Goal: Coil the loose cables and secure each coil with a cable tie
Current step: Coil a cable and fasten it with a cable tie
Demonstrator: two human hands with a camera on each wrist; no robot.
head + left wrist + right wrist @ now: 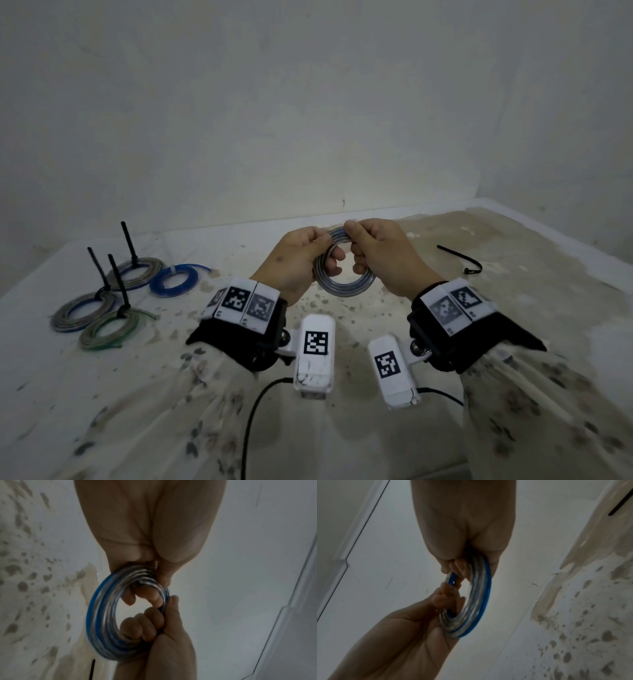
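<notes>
The coil of silvery and blue cable is held up above the stained white surface, between both hands, near the middle of the head view. Nearest the viewer, black wrist straps carry white tags printed with black square code patterns — no readable words or brand names show on them.

The left hand grips the coil's left side, its fingers curled through the ring's centre and its thumb pressed against the outside. The right hand pinches the coil at its upper edge, its fingers curled tight round the bundled strands and its thumb over the top. Both hands are closed firmly on the same coil, their fingertips almost meeting at its far rim.

Well to the right on the surface lies a loose black cable tie, curved at one end. Farther left lie four finished coils — three with black tie tails standing upright, and one blue coil beside them.
</notes>
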